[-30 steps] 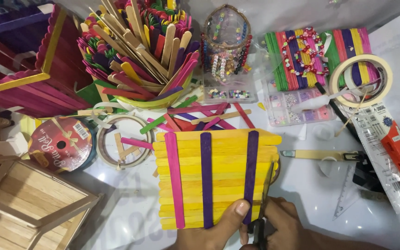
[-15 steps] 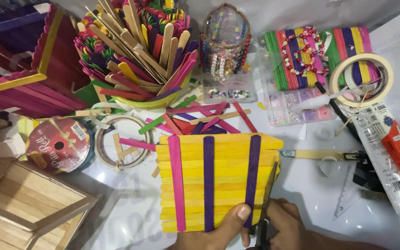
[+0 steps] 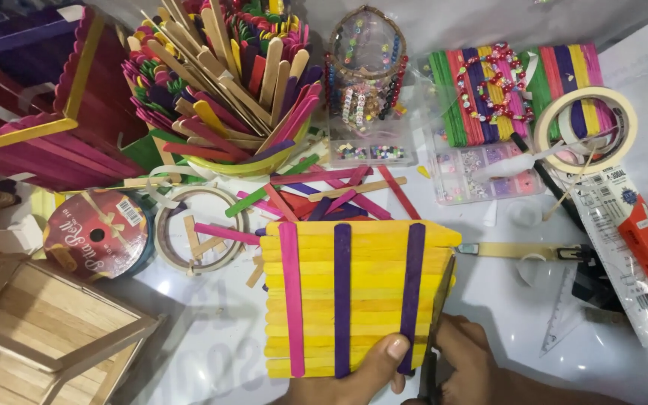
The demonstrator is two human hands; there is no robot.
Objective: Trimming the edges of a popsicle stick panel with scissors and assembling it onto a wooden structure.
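A yellow craft-stick panel (image 3: 354, 296) lies flat on the white desk (image 3: 211, 345), its sticks running left-right. The left hand (image 3: 373, 371) presses the panel's near edge, thumb on top. The right hand (image 3: 474, 364), just right, grips scissors (image 3: 438, 315) running along the panel's right edge.

Flat yellow craft-stick panel (image 3: 354, 296), crossed by one pink and two purple sticks, near table's front edge; scissors (image 3: 438, 315) cutting along its right side.

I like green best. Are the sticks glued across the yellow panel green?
No, the yellow panel has one pink stick and two purple sticks across it.
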